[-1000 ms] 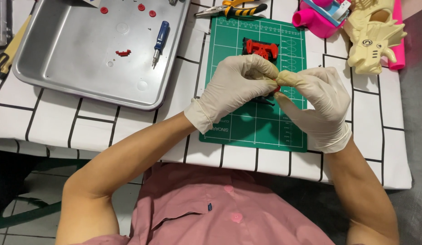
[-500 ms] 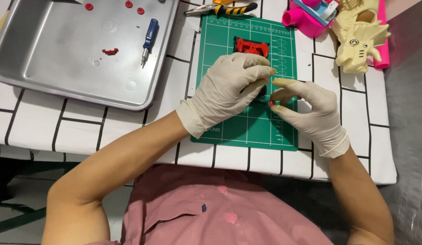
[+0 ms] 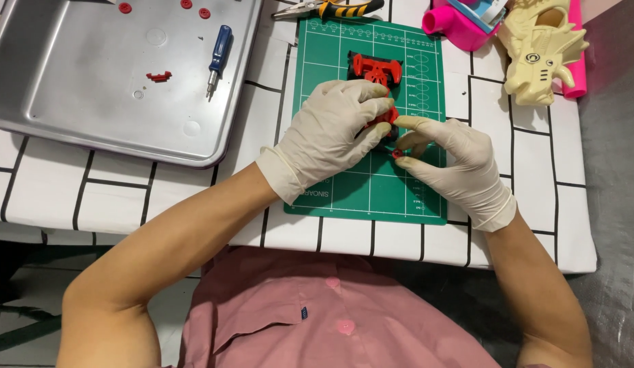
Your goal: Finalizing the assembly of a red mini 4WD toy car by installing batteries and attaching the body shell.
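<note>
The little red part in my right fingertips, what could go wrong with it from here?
The small red part is pinched only at the right hand fingertips, so it could slip and roll off the green cutting mat. The left hand covers most of the red toy piece, hiding where it fits. Loose gloves may dull the grip.

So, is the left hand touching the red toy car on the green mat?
Touching. The head view shows the left hand lying over the red toy car, fingers wrapped on its near end.
</note>
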